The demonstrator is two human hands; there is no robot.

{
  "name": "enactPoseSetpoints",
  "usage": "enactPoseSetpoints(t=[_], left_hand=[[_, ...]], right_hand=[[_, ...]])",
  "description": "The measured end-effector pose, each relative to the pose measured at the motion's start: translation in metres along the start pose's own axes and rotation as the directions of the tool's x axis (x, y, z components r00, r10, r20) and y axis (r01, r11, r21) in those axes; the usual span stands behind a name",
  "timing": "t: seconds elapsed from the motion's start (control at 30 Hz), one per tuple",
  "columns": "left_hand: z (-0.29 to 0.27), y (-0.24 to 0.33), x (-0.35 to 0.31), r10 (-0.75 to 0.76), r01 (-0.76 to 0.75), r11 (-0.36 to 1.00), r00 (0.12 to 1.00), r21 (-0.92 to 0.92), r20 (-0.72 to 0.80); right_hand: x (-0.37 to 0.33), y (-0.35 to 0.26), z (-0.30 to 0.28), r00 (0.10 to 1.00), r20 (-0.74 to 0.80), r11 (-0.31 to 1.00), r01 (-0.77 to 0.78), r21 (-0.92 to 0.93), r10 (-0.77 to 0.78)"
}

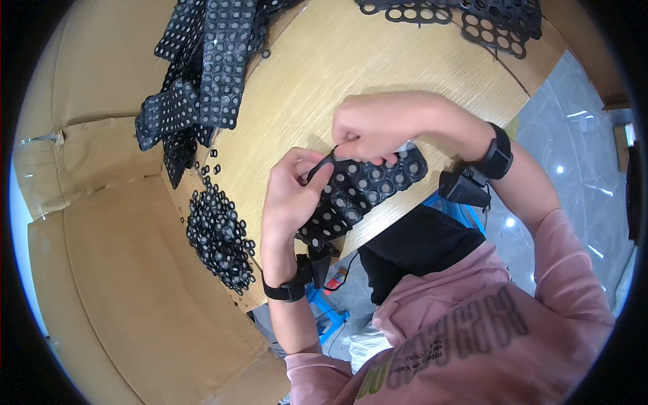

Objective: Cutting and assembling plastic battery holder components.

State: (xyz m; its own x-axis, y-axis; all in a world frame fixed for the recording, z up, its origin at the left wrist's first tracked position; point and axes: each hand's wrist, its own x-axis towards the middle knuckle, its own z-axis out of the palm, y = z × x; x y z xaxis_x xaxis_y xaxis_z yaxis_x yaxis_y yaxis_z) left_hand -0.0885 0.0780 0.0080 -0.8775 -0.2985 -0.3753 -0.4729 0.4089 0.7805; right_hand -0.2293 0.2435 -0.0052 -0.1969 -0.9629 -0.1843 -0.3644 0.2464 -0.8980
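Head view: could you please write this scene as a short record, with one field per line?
left hand: pinches the black sheet near its upper left edge
right hand: curled at the sheet's upper edge; exact grip hidden
sheet: rows of round pieces with grey centres
loose pieces: small, black, piled at left
dotted sheets: heaped, upper left
holed sheets: black, upper right
table: light wood

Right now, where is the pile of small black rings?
In the head view, the pile of small black rings sits at the left edge of the table, left of the left hand and just below the heap of black dotted sheets.
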Motion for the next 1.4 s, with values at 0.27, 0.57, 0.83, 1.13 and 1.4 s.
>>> enactPoseSetpoints(t=[0.27,0.57,0.83,1.13,1.4], left_hand=[[0.005,0.007,0.001,-0.03,0.029,0.999,0.999,0.029,0.012],[0.008,0.002,0.004,0.052,-0.053,0.999,0.995,0.009,0.08],[0.01,0.0,0.002,0.083,-0.073,0.992,0.992,-0.101,0.093],[0.015,0.0,0.002,0.038,-0.022,0.977,0.997,-0.213,0.072],[0.023,-0.004,0.003,0.116,-0.124,0.959,0.992,-0.254,-0.043]], right_hand=[[-0.013,0.011,-0.014,0.994,0.106,0.993,-0.01,0.118,-0.003],[-0.013,-0.006,-0.014,0.994,0.109,0.999,-0.032,0.043,0.027],[-0.007,0.004,-0.013,0.992,0.123,0.997,-0.022,0.071,0.013],[-0.008,0.003,-0.012,0.992,0.121,0.998,-0.029,0.057,0.021],[-0.007,0.0,-0.005,0.997,0.044,0.997,-0.068,0.019,0.067]])
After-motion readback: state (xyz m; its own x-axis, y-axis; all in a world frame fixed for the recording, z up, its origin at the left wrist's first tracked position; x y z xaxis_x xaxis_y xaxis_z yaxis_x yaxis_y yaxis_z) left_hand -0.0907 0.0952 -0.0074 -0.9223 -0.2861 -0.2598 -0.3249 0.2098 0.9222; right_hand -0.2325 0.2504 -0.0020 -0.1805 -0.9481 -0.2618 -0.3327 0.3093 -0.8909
